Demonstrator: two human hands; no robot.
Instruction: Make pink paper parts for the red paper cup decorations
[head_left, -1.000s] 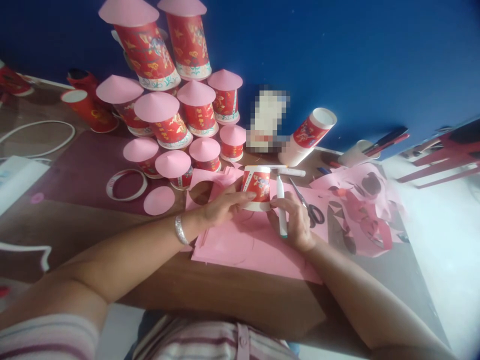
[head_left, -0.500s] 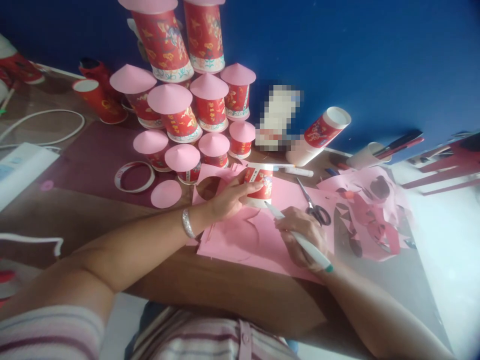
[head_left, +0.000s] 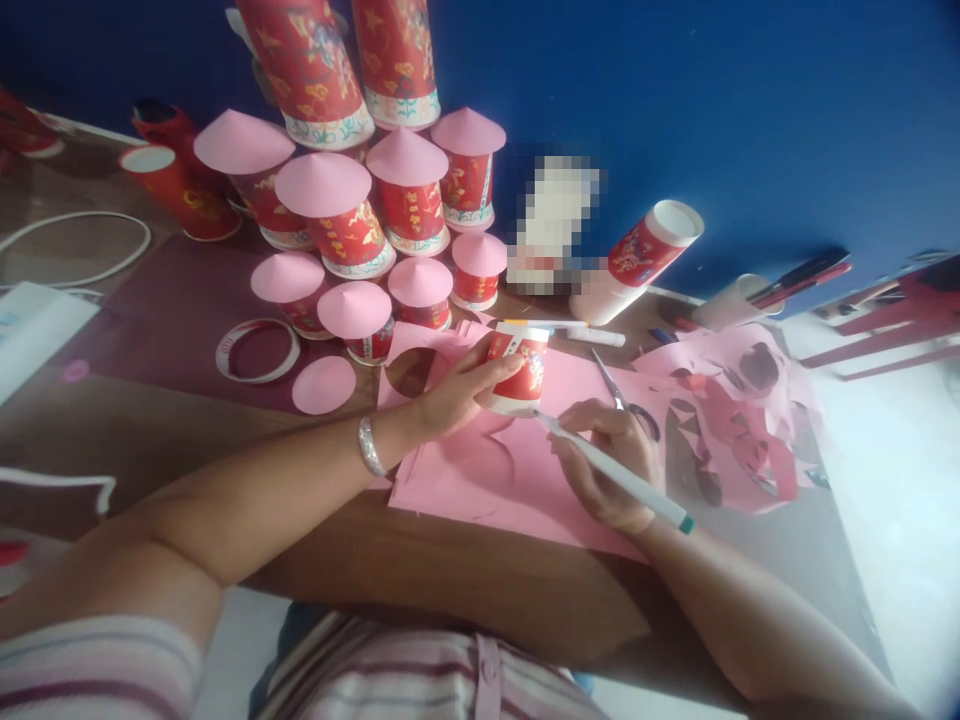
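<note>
My left hand [head_left: 457, 392] is closed around a small red paper cup [head_left: 529, 372] with a white rim band, held above stacked pink paper [head_left: 480, 490]. In my right hand [head_left: 611, 465] is a white marker pen [head_left: 626, 474] with a green end; its tip is at the cup's lower white band. Whether the tip touches the band I cannot tell. Scissors [head_left: 609, 378] lie just beyond my right hand, their handles partly hidden by it. Near my left forearm are a pink paper disc [head_left: 324, 385] and a white ring [head_left: 259, 350].
Several red cups with pink cone roofs [head_left: 322, 185] stand at the back left, some stacked high. Behind my hands are a leaning red-and-white tube [head_left: 637, 262] and two pens [head_left: 596, 338]. Cut pink scraps [head_left: 739, 430] and a pen holder [head_left: 739, 300] sit at right, before a blue wall [head_left: 720, 110].
The marker has swung lower and flatter in my right hand, its green end moving right and its tip staying by the cup's band. The view has shifted slightly.
</note>
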